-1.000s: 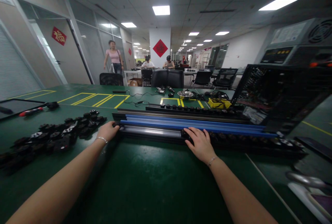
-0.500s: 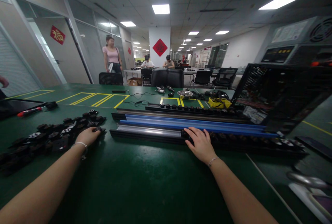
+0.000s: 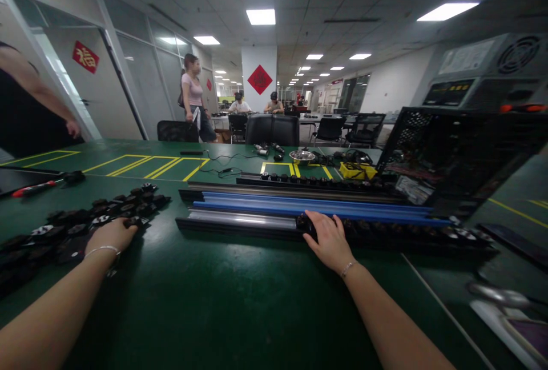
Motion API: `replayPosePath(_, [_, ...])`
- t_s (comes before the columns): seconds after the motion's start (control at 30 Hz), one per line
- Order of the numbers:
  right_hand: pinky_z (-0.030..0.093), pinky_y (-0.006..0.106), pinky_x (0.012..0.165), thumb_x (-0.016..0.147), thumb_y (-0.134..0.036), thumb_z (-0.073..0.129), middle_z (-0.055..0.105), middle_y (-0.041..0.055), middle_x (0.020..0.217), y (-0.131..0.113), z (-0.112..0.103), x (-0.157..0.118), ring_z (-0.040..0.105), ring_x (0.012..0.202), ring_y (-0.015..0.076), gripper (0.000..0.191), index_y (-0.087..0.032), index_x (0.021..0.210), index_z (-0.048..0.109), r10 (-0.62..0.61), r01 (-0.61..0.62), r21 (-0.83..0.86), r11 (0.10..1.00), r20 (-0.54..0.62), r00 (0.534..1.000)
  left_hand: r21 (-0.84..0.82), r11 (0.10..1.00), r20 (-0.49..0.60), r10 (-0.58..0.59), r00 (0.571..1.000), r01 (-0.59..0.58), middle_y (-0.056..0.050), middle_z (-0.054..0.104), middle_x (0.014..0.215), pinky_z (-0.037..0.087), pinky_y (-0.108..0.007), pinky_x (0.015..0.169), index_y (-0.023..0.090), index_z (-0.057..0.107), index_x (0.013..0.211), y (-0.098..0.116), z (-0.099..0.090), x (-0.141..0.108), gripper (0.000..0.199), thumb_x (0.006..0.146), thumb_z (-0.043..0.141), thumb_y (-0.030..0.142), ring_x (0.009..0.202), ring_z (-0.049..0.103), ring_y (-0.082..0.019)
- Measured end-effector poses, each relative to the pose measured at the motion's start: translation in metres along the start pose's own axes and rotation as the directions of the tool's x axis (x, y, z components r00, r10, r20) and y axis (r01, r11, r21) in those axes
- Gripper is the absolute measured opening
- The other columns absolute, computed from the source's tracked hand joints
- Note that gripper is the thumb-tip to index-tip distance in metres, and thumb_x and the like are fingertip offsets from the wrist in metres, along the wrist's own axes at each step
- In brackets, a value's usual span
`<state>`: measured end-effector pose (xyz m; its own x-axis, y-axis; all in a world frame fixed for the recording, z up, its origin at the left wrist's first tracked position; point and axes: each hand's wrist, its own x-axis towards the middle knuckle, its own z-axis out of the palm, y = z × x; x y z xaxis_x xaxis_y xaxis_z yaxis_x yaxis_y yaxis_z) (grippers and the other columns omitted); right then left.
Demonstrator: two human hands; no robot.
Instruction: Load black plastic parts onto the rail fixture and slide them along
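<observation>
A green desk [image 3: 240, 307] fills the foreground, its surface marked with yellow tape [image 3: 137, 165] on the far side and crossed by thin pale seams. The left hand [image 3: 112, 238] is at the near edge of a heap of small black parts [image 3: 64, 218] on the desk; whether its grip is clamped on a part, I cannot tell. The right hand [image 3: 329, 237] lies over a long black tray [image 3: 240, 222], its grip apart — fingers spread, thumb clear of them — touching the left end of a row of black parts [image 3: 385, 227] set in the tray. The tray's left stretch shows a bare silvery channel. Just behind is a blue rail [image 3: 274, 201]; farther back stand a metal bowl [image 3: 302, 156] and a yellow box [image 3: 355, 172], with an open computer case [image 3: 462, 153] to the right. The room is a long office under bright ceiling panels [image 3: 260, 17]: a white pillar [image 3: 259, 55] with a red diamond sign [image 3: 260, 79], 2 seated people [image 3: 238, 107] below it, and 2 more standing to the left — 1 in pink [image 3: 192, 93], 1 in black [image 3: 29, 104].
</observation>
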<state>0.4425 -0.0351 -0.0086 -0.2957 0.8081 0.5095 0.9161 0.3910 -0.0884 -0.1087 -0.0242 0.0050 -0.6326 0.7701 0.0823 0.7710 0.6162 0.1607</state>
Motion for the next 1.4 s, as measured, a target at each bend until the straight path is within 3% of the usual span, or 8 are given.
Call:
replayPosePath(0.17, [0.015, 0.047, 0.103, 0.082, -0.035, 0.041, 0.053, 0.0098, 0.122, 0.001, 0.003, 0.0, 0.044, 0.115, 0.0222, 0.041, -0.02, 0.121, 0.043, 0.015, -0.014, 0.025, 1.0, -0.034, 0.999, 0.202, 0.979, 0.1, 0.01, 0.995, -0.03, -0.005, 0.057, 0.123, 0.042, -0.027, 0.082, 0.021, 0.048, 0.115, -0.003, -0.003, 0.0, 0.045, 0.079, 0.037, 0.044, 0.105, 0.054, -0.021])
replayPosePath(0.43, [0.015, 0.047, 0.103, 0.081, -0.034, 0.043, 0.053, 0.0082, 0.123, 0.0, 0.001, 0.0, 0.045, 0.114, 0.0216, 0.032, -0.021, 0.11, 0.048, -0.002, 0.002, 0.014, 1.0, -0.041, 0.999, 0.289, 0.953, 0.221, 0.023, 0.975, -0.088, -0.01, 0.06, 0.115, 0.042, -0.029, 0.078, 0.017, 0.058, 0.092, -0.016, -0.014, 0.004, 0.036, 0.075, 0.042, 0.045, 0.101, 0.056, -0.023])
replayPosePath(0.6, [0.016, 0.047, 0.103, 0.08, -0.034, 0.044, 0.053, 0.0078, 0.123, 0.0, 0.002, 0.0, 0.045, 0.113, 0.0213, 0.032, -0.021, 0.11, 0.048, -0.005, 0.004, -0.009, 1.0, -0.057, 0.998, 0.312, 0.95, 0.142, -0.053, 0.988, 0.006, -0.011, 0.057, 0.119, 0.046, -0.035, 0.071, 0.017, 0.058, 0.097, -0.011, -0.025, -0.02, 0.038, 0.074, 0.041, 0.042, 0.101, 0.054, -0.028])
replayPosePath(0.7, [0.017, 0.047, 0.102, 0.08, -0.033, 0.045, 0.053, 0.0076, 0.123, -0.001, 0.002, 0.0, 0.046, 0.113, 0.0211, 0.032, -0.021, 0.109, 0.049, -0.007, 0.007, -0.01, 1.0, -0.062, 0.998, 0.339, 0.934, -0.063, 0.142, 0.988, -0.113, -0.016, 0.053, 0.121, 0.047, -0.04, 0.074, 0.012, 0.054, 0.106, 0.003, -0.026, -0.038, 0.046, 0.076, 0.034, 0.041, 0.106, 0.049, -0.032])
replayPosePath(0.87, [0.016, 0.047, 0.102, 0.08, -0.033, 0.046, 0.053, 0.0071, 0.123, -0.001, 0.002, 0.0, 0.045, 0.113, 0.0211, 0.032, -0.021, 0.11, 0.048, -0.008, 0.007, -0.005, 1.0, -0.061, 0.998, 0.273, 0.79, -0.235, 0.608, 0.759, -0.548, -0.015, 0.048, 0.126, 0.034, -0.043, 0.099, 0.008, 0.051, 0.114, 0.066, -0.021, -0.066, 0.048, 0.076, 0.038, 0.034, 0.121, 0.038, -0.029])
replayPosePath(1.17, [0.015, 0.047, 0.103, 0.08, -0.033, 0.046, 0.052, 0.0065, 0.124, -0.001, 0.001, 0.0, 0.044, 0.114, 0.0209, 0.033, -0.022, 0.11, 0.05, 0.008, -0.008, 0.008, 1.0, -0.037, 0.999, -0.204, 0.396, -0.294, 0.847, 0.442, -0.895, -0.007, 0.051, 0.126, 0.031, -0.037, 0.106, 0.017, 0.053, 0.109, 0.206, -0.009, -0.176, 0.032, 0.081, 0.043, 0.03, 0.125, 0.036, -0.019])
replayPosePath(1.3, [0.014, 0.047, 0.104, 0.08, -0.034, 0.046, 0.051, 0.0056, 0.125, -0.001, 0.001, 0.0, 0.043, 0.115, 0.021, 0.033, -0.024, 0.111, 0.051, 0.013, -0.012, 0.017, 1.0, -0.029, 0.999, -0.309, 0.286, -0.283, 0.883, 0.375, -0.907, -0.005, 0.055, 0.12, 0.026, -0.038, 0.108, 0.019, 0.052, 0.11, 0.252, 0.006, -0.207, 0.031, 0.081, 0.047, 0.027, 0.126, 0.035, -0.019])
replayPosePath(1.4, [0.015, 0.047, 0.103, 0.08, -0.034, 0.047, 0.051, 0.0043, 0.125, -0.001, -0.001, 0.0, 0.043, 0.114, 0.0208, 0.034, -0.026, 0.113, 0.052, 0.008, -0.008, 0.016, 1.0, -0.027, 1.0, -0.385, 0.298, -0.258, 0.874, 0.412, -0.873, -0.008, 0.054, 0.121, 0.031, -0.036, 0.105, 0.018, 0.049, 0.115, 0.278, 0.017, -0.214, 0.037, 0.08, 0.051, 0.032, 0.123, 0.039, -0.019])
